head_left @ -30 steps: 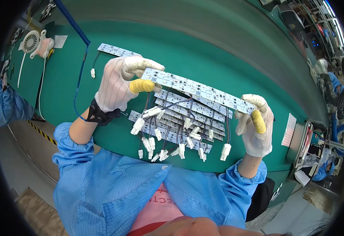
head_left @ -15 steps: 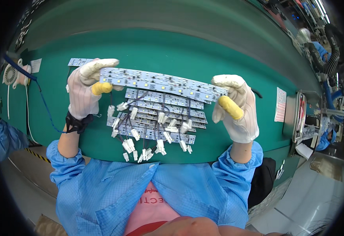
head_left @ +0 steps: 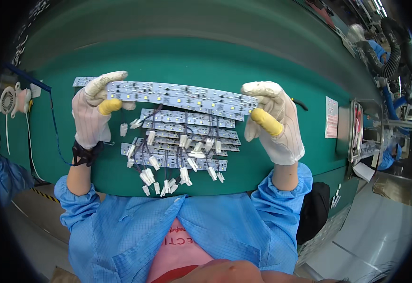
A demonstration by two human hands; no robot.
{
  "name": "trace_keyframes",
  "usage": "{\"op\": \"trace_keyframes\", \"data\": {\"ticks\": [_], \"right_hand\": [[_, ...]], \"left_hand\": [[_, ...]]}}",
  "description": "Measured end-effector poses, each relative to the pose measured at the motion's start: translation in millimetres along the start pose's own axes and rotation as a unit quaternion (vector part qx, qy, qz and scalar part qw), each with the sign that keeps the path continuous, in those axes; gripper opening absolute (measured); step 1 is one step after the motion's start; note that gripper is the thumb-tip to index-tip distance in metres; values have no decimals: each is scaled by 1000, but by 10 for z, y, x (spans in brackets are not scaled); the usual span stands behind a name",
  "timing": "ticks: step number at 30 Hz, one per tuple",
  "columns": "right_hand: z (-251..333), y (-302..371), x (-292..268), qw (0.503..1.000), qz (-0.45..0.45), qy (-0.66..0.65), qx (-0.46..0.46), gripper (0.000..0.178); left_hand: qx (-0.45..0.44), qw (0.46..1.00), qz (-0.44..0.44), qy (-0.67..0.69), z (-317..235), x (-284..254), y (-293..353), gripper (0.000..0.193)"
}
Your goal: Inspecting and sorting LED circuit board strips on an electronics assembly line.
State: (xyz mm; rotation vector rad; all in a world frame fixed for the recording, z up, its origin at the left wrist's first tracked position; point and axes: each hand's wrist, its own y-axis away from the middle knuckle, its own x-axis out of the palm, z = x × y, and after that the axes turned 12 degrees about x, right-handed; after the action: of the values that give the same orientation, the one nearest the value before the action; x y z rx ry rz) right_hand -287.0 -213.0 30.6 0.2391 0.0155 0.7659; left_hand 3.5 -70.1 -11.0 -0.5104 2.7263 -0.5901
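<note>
A long white LED circuit board [head_left: 180,98] with small yellowish LEDs is held up between my two gloved hands, tilted slightly down to the right. My left hand [head_left: 95,106] pinches its left end, the thumb in a yellow finger cot. At the right end my right hand [head_left: 274,118] grips it the same way, also with a yellow-covered thumb. Below lies a stack of similar LED boards [head_left: 191,128], overlapping in rows. Dark wires run from them to white plug connectors [head_left: 184,175] gathered toward my body. The held board hides part of the topmost boards.
Another LED board [head_left: 84,81] lies behind my left hand on the green mat [head_left: 168,56]. A small white fan [head_left: 12,100] and a blue cord [head_left: 54,120] are at the left. At the right are a sheet of red labels [head_left: 331,118] and a metal tray [head_left: 355,127].
Both hands and the held board appear slightly farther left, but the whole view has shifted that way too. The grip on both ends is the same.
</note>
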Motion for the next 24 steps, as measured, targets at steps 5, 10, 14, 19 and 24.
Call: {"op": "trace_keyframes", "data": {"ticks": [5,10,14,19,24], "right_hand": [[-28,-36,-25,999,-9,-32,31,37],[-20,-75,-16,997,-46,54,32,34],[-99,-101,-3,1000,-8,-9,24,37],[-72,-48,47,1000,28,1,-3,43],[-85,-98,-48,1000,-4,8,16,46]], "left_hand": [[-28,992,-31,117,-100,44,37,45],[104,991,15,80,-70,32,5,33],[57,996,2,66,-127,29,-11,36],[-53,998,13,-25,-61,-43,-43,45],[-13,998,51,24,-103,-77,-2,60]]}}
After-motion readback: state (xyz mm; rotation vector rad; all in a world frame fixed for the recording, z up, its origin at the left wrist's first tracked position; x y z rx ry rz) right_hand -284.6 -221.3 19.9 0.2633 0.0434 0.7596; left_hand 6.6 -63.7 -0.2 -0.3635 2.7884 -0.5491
